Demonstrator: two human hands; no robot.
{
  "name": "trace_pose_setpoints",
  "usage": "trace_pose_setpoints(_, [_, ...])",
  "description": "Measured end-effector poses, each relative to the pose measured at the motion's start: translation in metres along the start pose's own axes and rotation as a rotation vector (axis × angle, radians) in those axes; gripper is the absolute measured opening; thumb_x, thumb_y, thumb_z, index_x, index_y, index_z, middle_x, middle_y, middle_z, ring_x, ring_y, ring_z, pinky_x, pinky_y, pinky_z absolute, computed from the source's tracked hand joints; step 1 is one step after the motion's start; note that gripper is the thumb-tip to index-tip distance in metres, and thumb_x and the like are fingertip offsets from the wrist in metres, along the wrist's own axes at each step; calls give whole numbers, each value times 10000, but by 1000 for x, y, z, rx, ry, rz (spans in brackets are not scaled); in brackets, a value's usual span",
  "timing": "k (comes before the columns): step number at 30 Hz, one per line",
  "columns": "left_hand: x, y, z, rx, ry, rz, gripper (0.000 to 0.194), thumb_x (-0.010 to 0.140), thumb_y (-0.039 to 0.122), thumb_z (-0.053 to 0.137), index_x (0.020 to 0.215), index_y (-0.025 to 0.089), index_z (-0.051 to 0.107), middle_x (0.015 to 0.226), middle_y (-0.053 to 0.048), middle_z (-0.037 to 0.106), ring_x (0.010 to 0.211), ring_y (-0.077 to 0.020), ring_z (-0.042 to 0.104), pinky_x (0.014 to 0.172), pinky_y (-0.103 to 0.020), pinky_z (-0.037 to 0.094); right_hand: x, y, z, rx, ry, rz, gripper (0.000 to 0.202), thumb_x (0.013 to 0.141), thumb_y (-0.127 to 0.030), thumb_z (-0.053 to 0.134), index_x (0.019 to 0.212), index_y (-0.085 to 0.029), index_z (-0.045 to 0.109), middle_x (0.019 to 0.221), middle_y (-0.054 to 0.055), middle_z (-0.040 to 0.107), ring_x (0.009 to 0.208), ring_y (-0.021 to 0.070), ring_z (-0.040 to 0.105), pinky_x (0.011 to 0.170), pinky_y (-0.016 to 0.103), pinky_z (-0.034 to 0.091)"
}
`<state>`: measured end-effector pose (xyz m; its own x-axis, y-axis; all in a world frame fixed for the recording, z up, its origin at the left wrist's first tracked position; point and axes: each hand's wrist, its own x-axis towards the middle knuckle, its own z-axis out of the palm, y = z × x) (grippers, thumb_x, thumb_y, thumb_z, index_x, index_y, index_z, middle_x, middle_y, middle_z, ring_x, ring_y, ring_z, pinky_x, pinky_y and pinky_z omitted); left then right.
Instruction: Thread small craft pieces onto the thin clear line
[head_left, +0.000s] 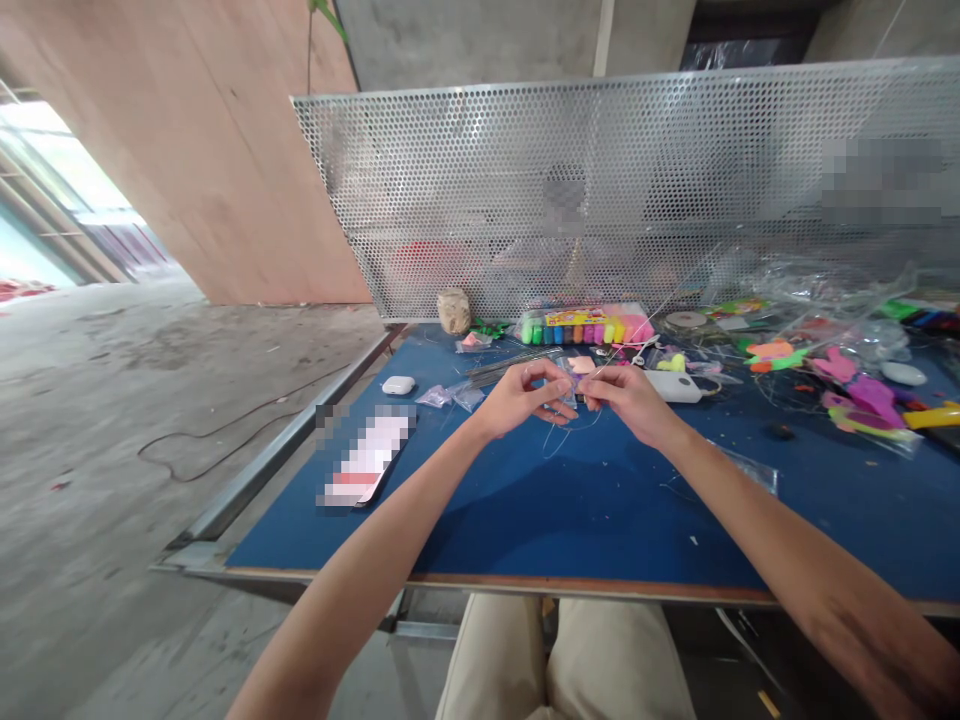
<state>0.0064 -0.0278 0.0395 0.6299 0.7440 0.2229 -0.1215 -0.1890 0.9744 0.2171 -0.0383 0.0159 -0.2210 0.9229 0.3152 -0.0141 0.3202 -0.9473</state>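
My left hand (525,395) and my right hand (628,396) meet above the middle of the blue table (525,510). Each pinches with thumb and forefinger on a thin, pale thread (568,428), which hangs in loose loops below my fingers. Whether it is cord or fine wire is too small to tell. Just behind the fingers lie small plastic bags and a peach-coloured piece (581,365). A white device like a power bank (673,387) rests beside my right hand. To the left of my left hand are small bags of beads or bits (452,396).
A phone (371,455) and a white earbud case (398,385) lie on the left. At the back stand a pack of coloured clay (585,325) and a stone-like lump (454,311) before a perforated metal panel (637,190). Bright foam pieces (862,385) and plastic bags clutter the right.
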Motion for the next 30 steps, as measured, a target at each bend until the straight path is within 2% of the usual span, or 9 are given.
trace_pose_setpoints(5, [1,-1,-2,-8,8,24,347,815,389,735,982,128,580,862,-59,672,868,-230,727,744,-402,638,-2,-2,0,-43,-30,-22,205,787,-378,740,768,-173,739,653,20,651,602,142,545,593,294,419])
trace_pose_setpoints(10, [3,-2,-6,-13,33,17,363,788,344,767,1026,127,600,889,-54,686,831,-209,737,808,-392,624,-1,0,1,-6,-52,10,208,798,-390,731,795,-184,710,635,-11,574,576,115,472,547,271,354])
trace_pose_setpoints(14, [2,-1,-9,11,2,15,348,787,322,766,1041,118,644,948,-76,710,903,-221,737,883,-378,598,0,5,-1,77,-43,32,186,792,-366,742,823,-186,708,653,-20,550,579,103,446,551,267,331])
trace_pose_setpoints(17, [1,0,-10,48,-40,-1,350,806,323,746,1076,114,670,979,-95,727,954,-226,729,919,-390,581,2,7,-3,74,-62,56,197,794,-376,741,828,-184,711,659,-12,570,593,113,482,571,278,358])
trace_pose_setpoints(23, [1,1,-11,101,-51,31,283,806,288,744,1023,115,686,1028,-106,723,958,-227,726,906,-404,584,2,8,-3,53,-52,88,245,780,-411,756,810,-171,721,672,25,646,618,137,546,597,297,401])
trace_pose_setpoints(30, [1,-2,-14,169,-87,101,259,830,269,721,1034,113,687,940,-96,728,933,-220,728,885,-382,591,0,5,1,153,-64,134,210,759,-365,787,781,-161,737,638,24,646,592,122,547,565,277,375])
